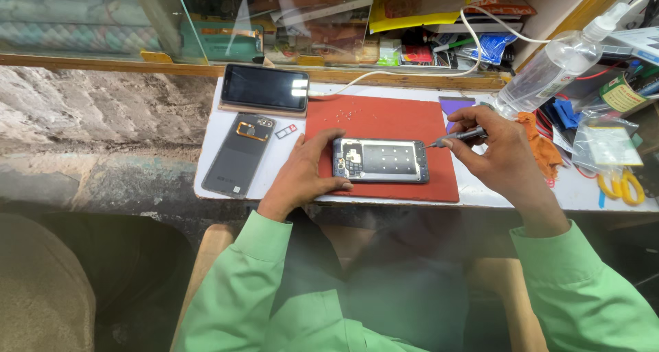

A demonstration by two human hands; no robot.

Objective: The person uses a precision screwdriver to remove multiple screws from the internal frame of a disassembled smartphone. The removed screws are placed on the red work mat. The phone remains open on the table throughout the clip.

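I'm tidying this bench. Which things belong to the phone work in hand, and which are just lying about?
In use: opened phone, screwdriver in right hand, left hand steadying, red mat, loose screws, removed back cover.

Lying about: second phone, clear bottle, yellow scissors, orange cloth.

Phone repair shop counter, opened phone (381,161) on red work mat (384,122), removed back cover (239,154), tiny loose screws (347,113), precision screwdriver (458,138), glass display case (226,22), cluttered white surface (590,190), spray bottle (549,67)
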